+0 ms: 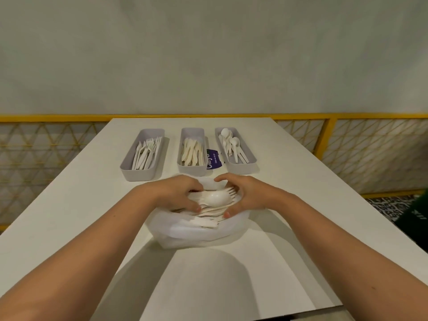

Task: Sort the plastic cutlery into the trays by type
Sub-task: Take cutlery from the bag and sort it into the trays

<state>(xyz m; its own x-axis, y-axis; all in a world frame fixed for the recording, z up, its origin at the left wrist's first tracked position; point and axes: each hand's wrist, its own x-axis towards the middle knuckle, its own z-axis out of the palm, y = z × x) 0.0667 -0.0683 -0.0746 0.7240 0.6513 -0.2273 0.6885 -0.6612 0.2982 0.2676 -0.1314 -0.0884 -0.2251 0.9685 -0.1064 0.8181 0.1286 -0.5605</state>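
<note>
My left hand (178, 193) gripped the loose cutlery (209, 213) heaped in the translucent bag (196, 237), fingers curled over the far side and thumb on the near side. My right hand (243, 195) was cupped wide around the other end, thumb touching the heap; whether it really gripped, I couldn't tell. The bundle lay crosswise in front of me. A spoon (216, 197) on top had its bowl toward my right, and the fork tines (231, 192) pointed right and a little away.

Just past the bag stood three grey trays with their long axes running away from me, fanned slightly. The left tray (129, 169) held forks with tines at the far end, the middle tray (191, 170) held knives lengthwise, and the right tray (240, 166) held spoons with bowls far. A purple label (214, 158) lay between the middle and right trays. The white table (69, 205) stretched bare on both sides of the bag, and its far edge met a yellow rail (69, 117).
</note>
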